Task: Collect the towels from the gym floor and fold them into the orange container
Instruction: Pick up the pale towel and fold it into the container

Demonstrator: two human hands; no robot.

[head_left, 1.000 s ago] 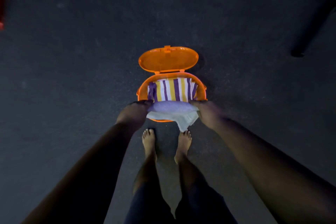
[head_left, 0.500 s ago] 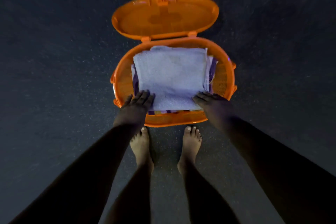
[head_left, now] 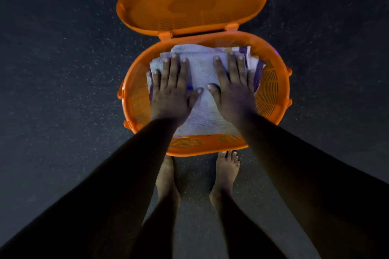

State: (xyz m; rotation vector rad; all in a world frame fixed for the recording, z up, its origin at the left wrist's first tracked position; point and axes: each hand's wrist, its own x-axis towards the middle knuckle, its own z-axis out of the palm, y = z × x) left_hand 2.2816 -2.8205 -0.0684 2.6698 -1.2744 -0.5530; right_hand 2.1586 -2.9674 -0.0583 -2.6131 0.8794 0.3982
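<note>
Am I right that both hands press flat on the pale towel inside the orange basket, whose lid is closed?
Not quite: the head view shows the lid swung open behind the orange basket. Both the left hand and the right hand do press flat on the pale towel inside.

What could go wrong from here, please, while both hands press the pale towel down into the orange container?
The pale towel sits off-centre over the striped towel, so pressing may push the stack askew against the orange container wall. The lid stands open behind and might drop towards the left hand and right hand. The bare feet are close to the rim, so it could slide onto them.
</note>
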